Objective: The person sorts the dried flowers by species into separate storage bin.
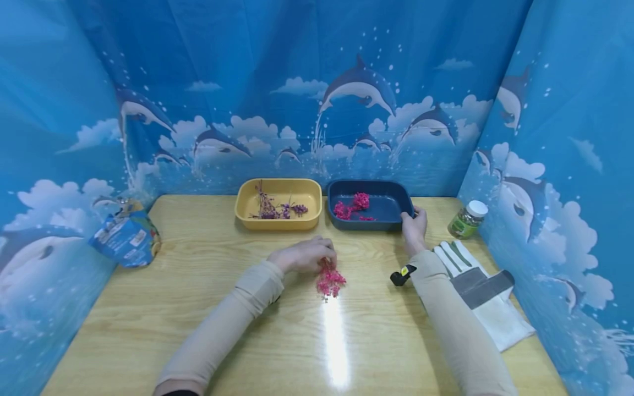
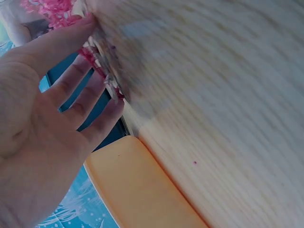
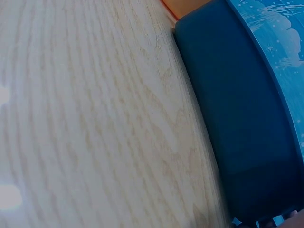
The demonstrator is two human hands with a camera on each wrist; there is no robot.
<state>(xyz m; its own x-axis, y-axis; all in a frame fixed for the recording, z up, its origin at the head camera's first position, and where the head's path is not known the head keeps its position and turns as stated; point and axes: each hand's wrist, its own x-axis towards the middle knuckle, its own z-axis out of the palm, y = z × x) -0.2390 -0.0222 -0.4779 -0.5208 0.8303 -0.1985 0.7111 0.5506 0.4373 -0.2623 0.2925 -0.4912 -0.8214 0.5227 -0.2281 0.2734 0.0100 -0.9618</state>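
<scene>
My left hand (image 1: 307,256) pinches a sprig of small pink dried flowers (image 1: 331,281) by its stems, low over the middle of the table. In the left wrist view, the thumb and fingers of that hand (image 2: 52,118) meet around the stems, with pink blossoms (image 2: 59,13) beyond the thumb. A dark blue tray (image 1: 366,225) holds more pink flowers (image 1: 361,200) on its left side. At its right front corner my right hand (image 1: 416,230) grips the rim, thumb uppermost. The right wrist view shows the tray's long outer wall (image 3: 237,109); that hand is mostly out of frame there.
Left of the blue tray stands a yellow tray (image 1: 279,225) with purple dried sprigs (image 1: 267,208). A lidded jar (image 1: 468,220) and white-and-grey gloves (image 1: 487,291) lie to the right. A blue bag (image 1: 127,236) sits at the left edge. A dolphin-print curtain (image 1: 277,82) encloses the table.
</scene>
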